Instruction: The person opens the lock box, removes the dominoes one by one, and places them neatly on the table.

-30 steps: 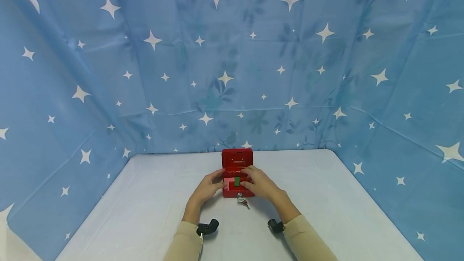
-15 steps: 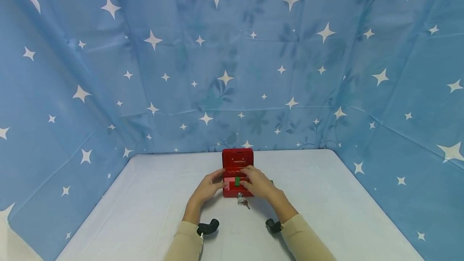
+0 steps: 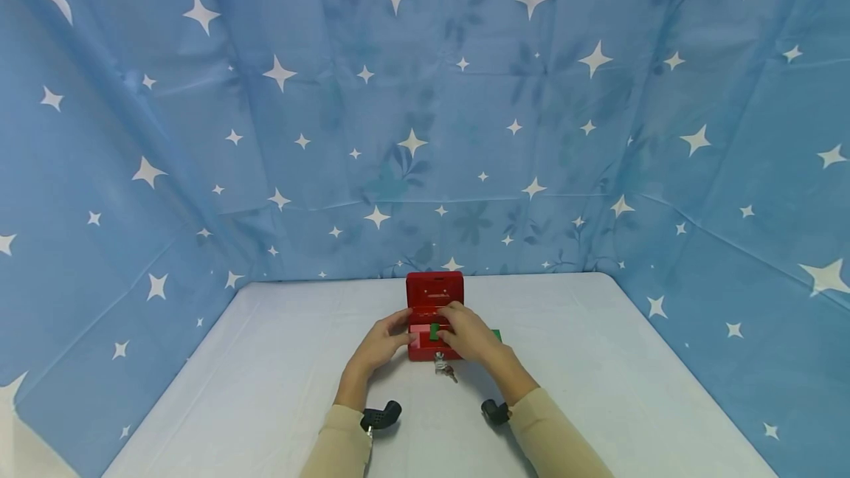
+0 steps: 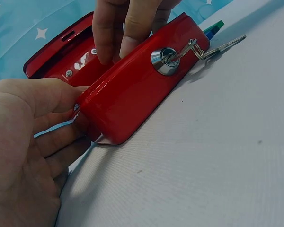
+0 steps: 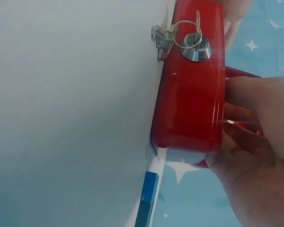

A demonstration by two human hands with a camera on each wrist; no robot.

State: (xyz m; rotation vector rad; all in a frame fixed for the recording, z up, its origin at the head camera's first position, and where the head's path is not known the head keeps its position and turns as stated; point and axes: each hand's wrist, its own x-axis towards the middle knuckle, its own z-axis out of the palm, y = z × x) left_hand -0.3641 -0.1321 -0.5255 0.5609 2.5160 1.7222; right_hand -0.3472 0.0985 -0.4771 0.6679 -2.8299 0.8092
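Note:
A red cash box (image 3: 436, 354) stands with its lid (image 3: 434, 290) raised; keys (image 3: 449, 373) hang from its front lock (image 4: 164, 61). My left hand (image 3: 377, 345) holds the box's left end, thumb at the rim and fingers around the side. My right hand (image 3: 470, 332) reaches over the right part, its fingertips dipping inside; what they touch there is hidden, and I cannot tell whether they pinch anything. A green block (image 3: 434, 332) shows in the box beside the right thumb. Pink pieces (image 3: 420, 329) lie in the left part of the box.
A green-and-blue block (image 3: 496, 334) lies on the white table (image 3: 285, 389) just right of the box, its blue side (image 5: 149, 187) showing in the right wrist view. A blue star-patterned curtain (image 3: 425, 94) surrounds the table at the back and sides.
My right hand and forearm have shifted slightly left, and the block on the table at its right has come into sight. The left hand and the box have stayed in place.

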